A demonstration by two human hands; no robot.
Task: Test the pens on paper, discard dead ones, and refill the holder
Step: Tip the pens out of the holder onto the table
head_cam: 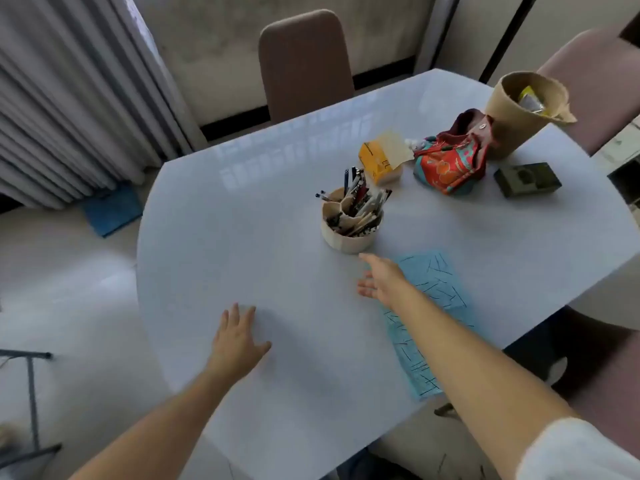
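Blue paper (433, 306) w/ dark scribbles, beige pen holder (348, 237), red floral pouch (450, 164), yellow box (375, 161), white table (242, 220).

holder (349, 221) with pens (360, 202) mid-tabletop (242, 220) | paper (426, 320) before it, toward near right edge | box (379, 161), pouch (450, 161), cup (519, 112) behind, far right corner

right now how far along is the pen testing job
Testing looks largely done: the blue paper carries many dark pen strokes, and the holder stands full of pens, with none lying loose on the table. In hand: nothing; the right hand reaches open toward the holder, and the left hand rests flat on the table. Left: I cannot tell whether dead pens were discarded or more need testing.
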